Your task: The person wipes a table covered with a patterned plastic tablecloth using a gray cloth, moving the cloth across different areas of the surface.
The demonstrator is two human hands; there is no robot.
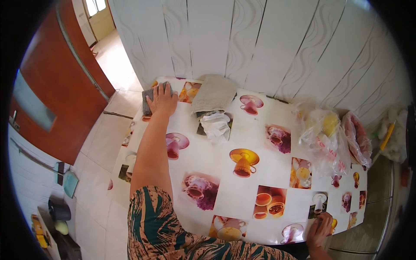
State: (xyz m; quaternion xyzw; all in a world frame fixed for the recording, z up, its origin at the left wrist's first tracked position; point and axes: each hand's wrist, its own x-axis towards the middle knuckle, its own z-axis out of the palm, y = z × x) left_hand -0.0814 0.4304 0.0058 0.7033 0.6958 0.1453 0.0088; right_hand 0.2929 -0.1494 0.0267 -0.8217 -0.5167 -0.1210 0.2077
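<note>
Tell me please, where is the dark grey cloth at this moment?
In the head view, the dark grey cloth is under the outstretched hand, at the table's upper-left end, left of the light grey cloth.

A brown door [47,60], blue dustpan [70,183] and dark pot [60,211] stand at left.

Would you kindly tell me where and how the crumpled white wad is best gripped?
Probably by the bunched folds in its middle: pinch the crumpled white wad from above, coming in from the near side. Its folds look raised enough to catch, and the larger grey cloth borders its far edge, while nothing stands before its near edge on the patterned table cover.
</note>
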